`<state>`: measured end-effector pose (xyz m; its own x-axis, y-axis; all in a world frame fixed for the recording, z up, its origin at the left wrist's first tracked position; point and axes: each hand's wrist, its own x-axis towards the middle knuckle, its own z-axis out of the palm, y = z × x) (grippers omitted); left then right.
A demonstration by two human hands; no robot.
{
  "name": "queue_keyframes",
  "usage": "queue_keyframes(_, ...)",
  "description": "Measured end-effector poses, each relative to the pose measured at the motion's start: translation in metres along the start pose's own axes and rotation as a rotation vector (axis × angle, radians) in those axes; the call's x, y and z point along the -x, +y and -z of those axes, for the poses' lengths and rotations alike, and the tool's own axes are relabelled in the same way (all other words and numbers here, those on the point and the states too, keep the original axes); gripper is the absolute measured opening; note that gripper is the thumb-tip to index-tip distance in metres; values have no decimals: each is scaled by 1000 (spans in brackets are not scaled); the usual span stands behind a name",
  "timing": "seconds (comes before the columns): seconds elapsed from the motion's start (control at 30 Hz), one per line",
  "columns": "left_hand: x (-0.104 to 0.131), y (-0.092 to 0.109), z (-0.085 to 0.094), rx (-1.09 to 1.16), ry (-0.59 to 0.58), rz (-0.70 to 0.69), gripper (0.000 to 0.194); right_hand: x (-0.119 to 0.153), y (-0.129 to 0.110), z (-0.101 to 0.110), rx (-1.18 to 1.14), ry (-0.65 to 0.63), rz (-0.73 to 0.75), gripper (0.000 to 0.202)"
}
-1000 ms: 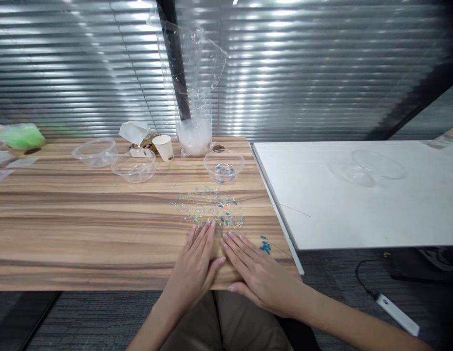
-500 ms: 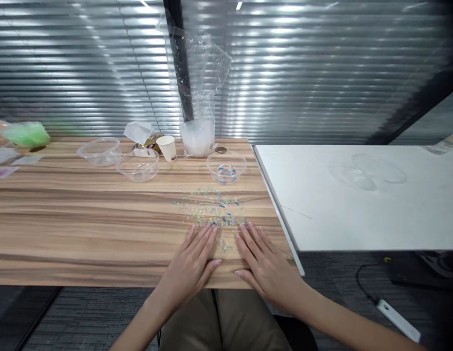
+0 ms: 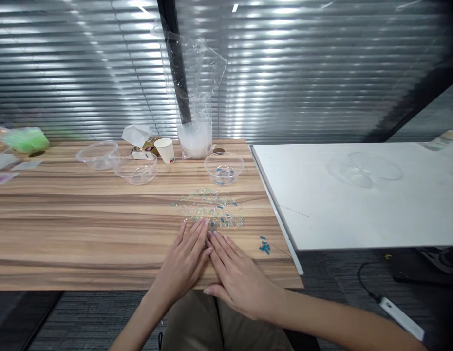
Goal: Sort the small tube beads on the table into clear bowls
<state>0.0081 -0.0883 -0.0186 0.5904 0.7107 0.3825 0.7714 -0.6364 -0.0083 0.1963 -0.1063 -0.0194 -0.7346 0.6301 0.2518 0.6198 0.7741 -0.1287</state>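
Note:
My left hand (image 3: 186, 251) lies flat with fingers stretched forward at the near edge of a spread of small pale clear and blue tube-like pieces (image 3: 212, 209). Close beside it, my right hand (image 3: 235, 273) also rests flat, its fingertips near the left hand's index finger. Pieces under the palms are hidden. A small heap of blue pieces (image 3: 265, 246) sits to the right of my right hand. Beyond the spread, a clear round bowl (image 3: 224, 168) has several blue pieces in its bottom.
Farther left stand two clear bowls (image 3: 136, 168) (image 3: 98, 156), a paper cup (image 3: 165, 150) and a tissue pack (image 3: 139, 139). A clear bag with white contents (image 3: 195, 139) stands at the back. Clear lids (image 3: 374, 165) lie on the white table (image 3: 339, 214) at right.
My right hand has slid left to meet the left hand, uncovering the small blue heap. The pale pieces between the hands are now covered. My left hand has shifted slightly left.

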Motion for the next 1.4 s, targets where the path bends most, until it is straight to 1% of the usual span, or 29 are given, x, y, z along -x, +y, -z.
queue_keyframes(0.13, -2, -8, -3, 50, 23, 41, 58, -18, -3, -1, -118, -44, 18, 72)
queue_keyframes(0.2, -4, -9, -3, 67, 26, 39, 57, -20, -2, 1, -149, -58, 29, 71)
queue_keyframes(0.3, -5, -8, -3, 88, 27, 22, 57, -11, 1, 4, -125, -41, 20, 68)
queue_keyframes(0.4, -4, -7, -4, 90, 19, 27, 58, 4, 6, 6, -69, 3, -31, 66)
queue_keyframes(0.5, -3, -6, -6, 87, 24, 31, 59, 9, 9, 7, -50, 2, -59, 66)
queue_keyframes(0.63, -1, -6, -6, 73, 21, 27, 59, -2, 6, 2, -58, -12, -35, 65)
queue_keyframes(0.77, 1, -8, -5, 75, 7, 38, 58, -18, -2, -5, -96, 9, -17, 69)
queue_keyframes(0.87, 2, -9, -4, 101, 15, 50, 56, -22, -6, -6, -123, 17, 0, 69)
queue_keyframes(0.93, 1, -9, -3, 133, 15, 47, 56, -18, -5, -4, -119, 18, -5, 66)
queue_keyframes(1.0, 1, -9, -3, 165, 7, 14, 56, -10, -1, 0, -101, 16, -18, 64)
queue_keyframes(1.1, -1, -7, -3, 179, -13, -27, 57, 5, 11, 5, -56, 16, -70, 60)
queue_keyframes(1.2, -3, -5, -3, 172, -38, -20, 58, 17, 23, 8, -26, 38, -132, 55)
queue_keyframes(1.27, -4, -4, -4, 173, -52, -18, 58, 20, 29, 9, -16, 53, -141, 52)
queue_keyframes(1.4, -5, -3, -4, 174, -53, -25, 57, 16, 32, 7, 27, 78, -100, 50)
